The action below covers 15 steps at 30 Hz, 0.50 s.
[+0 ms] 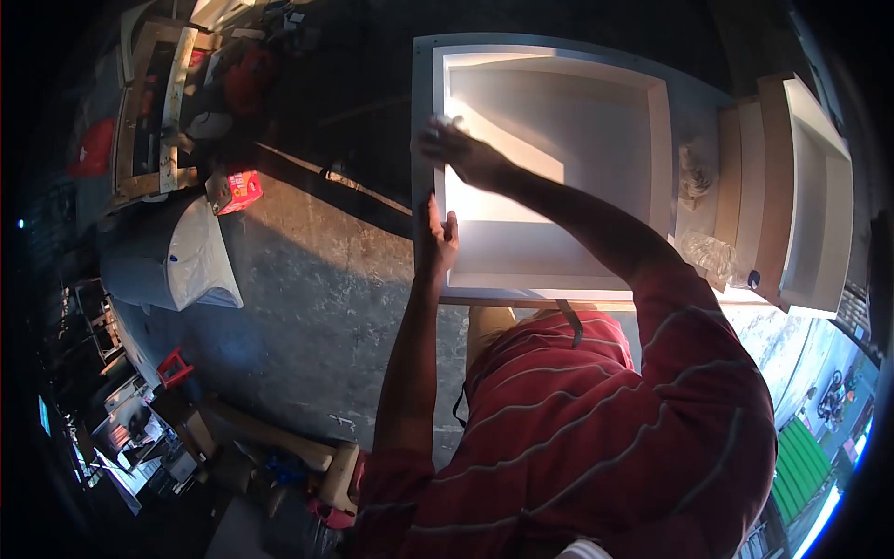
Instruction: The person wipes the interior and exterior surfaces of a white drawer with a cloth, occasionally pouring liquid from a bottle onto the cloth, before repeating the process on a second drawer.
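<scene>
The shallow white box (615,121) lies open side up on the bench (697,107), in front of the person's body, with a slanting patch of light across its floor; both hands are at the side wall on the person's left. The left hand (438,240) rests on that wall near the corner closest to the body, thumb apart from the fingers and towards the inside; the fingers lie along the wall, partly out of sight, so I cannot tell how firmly they grip. The right hand (461,156) is reached across the box to the same wall, farther from the body; its fingers are blurred, and I cannot tell how far open they are or whether they hold anything.

To work well here, brace the wall with the left hand, clear of the right hand's path; use even, light pressure along the whole edge, easing off at the corners; let the slanting light show up any unevenness; lean on the wall gently, since it looks thin enough to flex. Clear plastic bags (708,256) and a second white-lined box (819,200) sit beyond the opposite wall, well apart from both hands.
</scene>
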Each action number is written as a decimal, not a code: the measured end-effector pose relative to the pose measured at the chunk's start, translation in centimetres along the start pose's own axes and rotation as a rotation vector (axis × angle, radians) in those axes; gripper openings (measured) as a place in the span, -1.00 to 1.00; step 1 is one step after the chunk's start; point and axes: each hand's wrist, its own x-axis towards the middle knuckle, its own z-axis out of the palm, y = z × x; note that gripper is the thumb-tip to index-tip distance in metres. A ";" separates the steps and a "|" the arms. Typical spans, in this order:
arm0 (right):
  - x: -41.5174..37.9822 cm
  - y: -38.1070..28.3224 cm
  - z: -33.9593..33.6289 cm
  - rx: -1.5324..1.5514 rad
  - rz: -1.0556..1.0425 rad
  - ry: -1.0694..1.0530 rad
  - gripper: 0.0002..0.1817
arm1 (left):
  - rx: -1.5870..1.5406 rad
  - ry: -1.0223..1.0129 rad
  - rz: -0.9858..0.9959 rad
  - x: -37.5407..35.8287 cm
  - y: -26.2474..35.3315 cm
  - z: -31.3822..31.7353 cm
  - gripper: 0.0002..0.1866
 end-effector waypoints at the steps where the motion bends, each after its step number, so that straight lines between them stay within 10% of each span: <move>1: -1.1 -1.8 -1.3 0.046 -0.061 -0.033 -0.53 | 0.007 0.011 0.016 0.1 -0.1 0.1 -0.42; 5: -0.9 0.3 -0.6 0.120 -0.215 -0.034 -0.58 | 0.095 0.055 0.096 0.1 -1.2 0.6 -0.45; 9: 4.2 6.5 0.5 -0.077 0.110 0.095 -0.56 | 0.066 0.067 0.158 0.3 -0.6 0.1 -0.48; 15: 0.3 0.2 0.1 -0.115 0.007 0.019 -0.49 | -0.040 0.123 0.083 0.3 0.6 0.1 -0.53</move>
